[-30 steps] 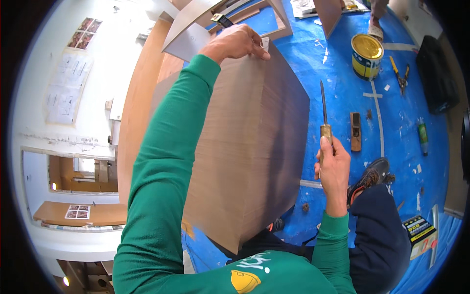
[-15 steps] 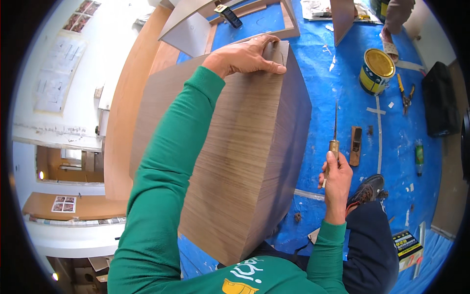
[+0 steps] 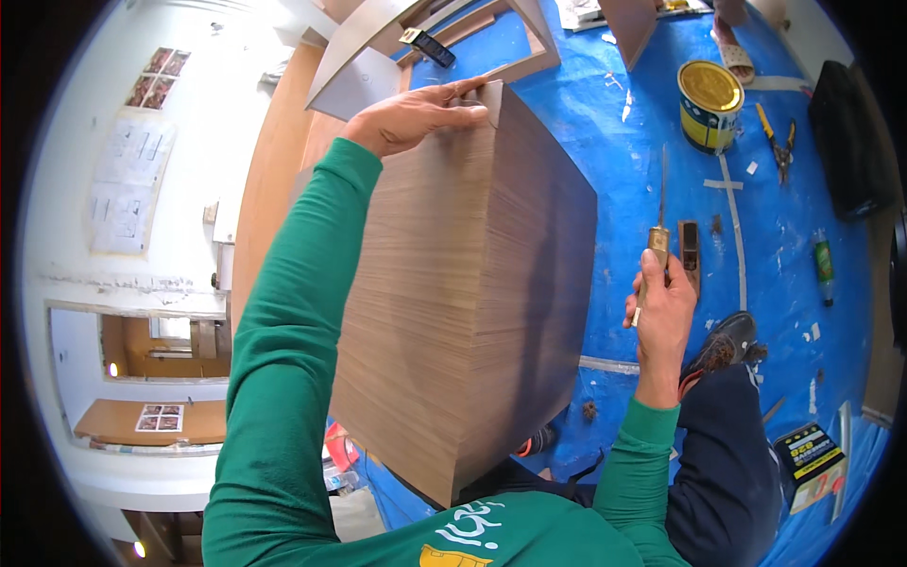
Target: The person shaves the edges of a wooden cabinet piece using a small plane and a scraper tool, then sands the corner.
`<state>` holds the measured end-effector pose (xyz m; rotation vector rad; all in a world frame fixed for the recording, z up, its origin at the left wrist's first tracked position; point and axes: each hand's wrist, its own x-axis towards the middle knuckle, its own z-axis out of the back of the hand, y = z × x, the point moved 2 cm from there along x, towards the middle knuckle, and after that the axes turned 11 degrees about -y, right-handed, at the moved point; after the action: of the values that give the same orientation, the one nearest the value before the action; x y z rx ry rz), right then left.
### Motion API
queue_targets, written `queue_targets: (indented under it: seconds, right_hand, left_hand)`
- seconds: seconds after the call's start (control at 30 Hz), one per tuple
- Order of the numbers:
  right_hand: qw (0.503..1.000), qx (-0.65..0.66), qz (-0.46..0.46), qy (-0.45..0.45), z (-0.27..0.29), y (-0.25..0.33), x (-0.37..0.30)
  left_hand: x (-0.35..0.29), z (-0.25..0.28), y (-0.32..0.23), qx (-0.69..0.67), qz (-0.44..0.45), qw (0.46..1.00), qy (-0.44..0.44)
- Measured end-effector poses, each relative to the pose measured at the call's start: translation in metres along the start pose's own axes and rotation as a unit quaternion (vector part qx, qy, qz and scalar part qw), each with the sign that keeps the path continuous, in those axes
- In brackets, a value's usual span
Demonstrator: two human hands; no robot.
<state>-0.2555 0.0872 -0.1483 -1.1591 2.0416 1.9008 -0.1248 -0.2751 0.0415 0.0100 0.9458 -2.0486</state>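
A large wood-grain cabinet box stands in front of me, one of its long edges running toward me. My left hand grips its far top corner, the thumb along the near face and the fingers over the far edge. To the right of the box, my right hand is closed around the wooden handle of a thin-bladed hand tool. Its narrow blade points away from me, apart from the box; whether it is a chisel or a file I cannot tell. A wooden hand plane lies just beside that hand.
Blue sheeting covers the floor. On it are a paint can, yellow-handled pliers, a green bottle and a black case. An open cabinet frame stands beyond the box. Another person's foot shows at the far right.
My view has turned slightly, shifting the scene. The left hand's fingers lie flatter along the box's far edge. My right hand still holds the tool, now nearer the plane in the picture.
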Motion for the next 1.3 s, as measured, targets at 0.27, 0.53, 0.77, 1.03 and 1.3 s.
queue_targets:
  seconds: [0.27, 0.53, 0.77, 1.03, 1.3]
  right_hand:
    - [0.998, -0.008, -0.063, 0.000, 0.027, -0.011, 0.014]
    - [0.995, -0.074, -0.064, -0.014, 0.064, -0.021, 0.034]
    - [0.994, -0.072, -0.077, -0.018, 0.073, -0.025, 0.043]
    - [0.992, -0.091, -0.085, -0.022, 0.073, -0.025, 0.043]
    - [0.991, -0.102, -0.087, -0.012, 0.068, -0.030, 0.044]
  left_hand:
    - [0.005, -0.004, -0.008, 0.007, 0.034, 0.999, -0.013]
    - [0.004, -0.010, -0.017, 0.053, 0.037, 0.998, -0.028]
    - [0.008, -0.009, -0.015, 0.090, 0.023, 0.995, -0.028]
    - [0.008, -0.008, -0.011, 0.097, 0.010, 0.995, -0.028]
    - [0.004, -0.010, -0.014, 0.081, 0.024, 0.996, -0.025]
